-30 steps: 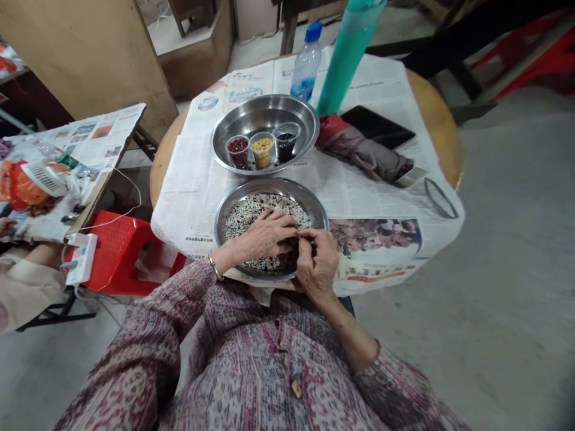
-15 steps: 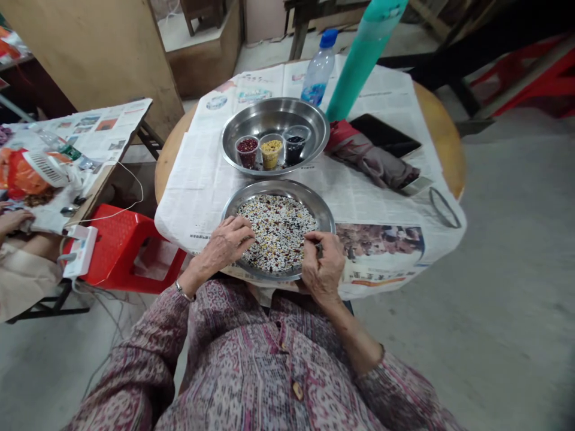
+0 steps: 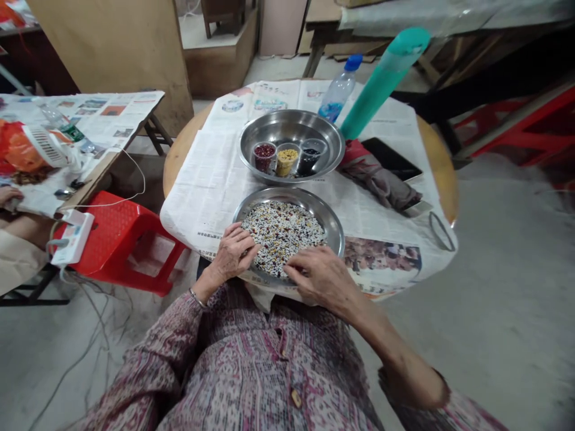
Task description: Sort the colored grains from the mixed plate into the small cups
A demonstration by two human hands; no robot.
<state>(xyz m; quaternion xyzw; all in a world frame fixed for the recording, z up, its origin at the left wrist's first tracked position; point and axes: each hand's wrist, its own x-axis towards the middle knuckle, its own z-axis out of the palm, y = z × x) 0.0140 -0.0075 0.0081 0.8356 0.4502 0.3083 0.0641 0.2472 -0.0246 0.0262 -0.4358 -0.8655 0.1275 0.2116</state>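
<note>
A round steel plate [image 3: 335,230] holds a mix of white grains [image 3: 283,233] with dark red, yellow and black beans scattered through it. Over the plate's left rim lies my left hand [image 3: 234,251], its fingers loosely bent and the thumb apart, touching the edge of the grains. My right hand [image 3: 321,275] reaches across the front right rim with thumb and forefinger pinched at the grains; anything between them is too small to make out. Behind, a deeper steel basin [image 3: 291,123] contains three clear cups: red beans [image 3: 265,157], yellow beans [image 3: 287,160] and black beans [image 3: 311,158].
Newspaper [image 3: 202,179] covers the round table. Toward its back right are a water bottle [image 3: 339,90], a tall green bottle [image 3: 381,84], a folded umbrella [image 3: 377,176] and a dark flat object [image 3: 390,157]. A red stool [image 3: 121,233] with a power strip [image 3: 74,236] stands left, near another person.
My right hand has moved left from the plate's right rim to the grains near the front. My left hand stays at the left rim. The whole view has shifted slightly.
</note>
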